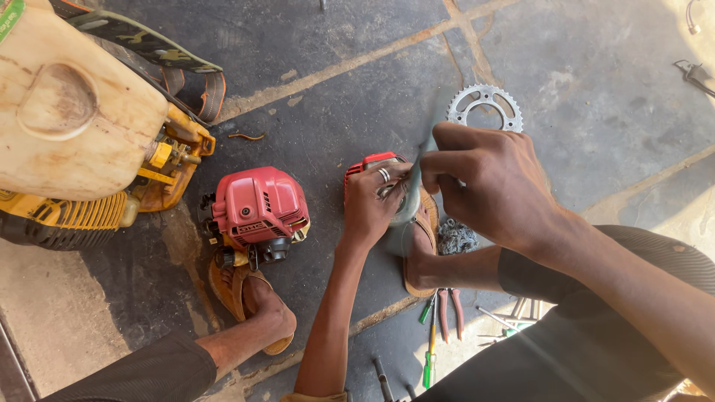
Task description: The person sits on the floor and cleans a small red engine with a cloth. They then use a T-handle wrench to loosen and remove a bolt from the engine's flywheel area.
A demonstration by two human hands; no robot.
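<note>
My left hand [372,205], with a ring on one finger, grips a grey metal part [406,212] beside a small red-edged engine piece [369,162] on the floor. My right hand [491,186] is closed around a thin grey tool or strip [427,145] that points down into that metal part. Both hands meet just above my right foot in a brown sandal [424,253]. What lies under the hands is mostly hidden.
A red small engine [261,205] stands left of the hands, by my left sandalled foot [257,301]. A yellow machine with a cream tank [71,119] fills the upper left. A chain sprocket [484,108] lies behind; pliers [449,313], screwdrivers [430,350] and bolts lie near my legs.
</note>
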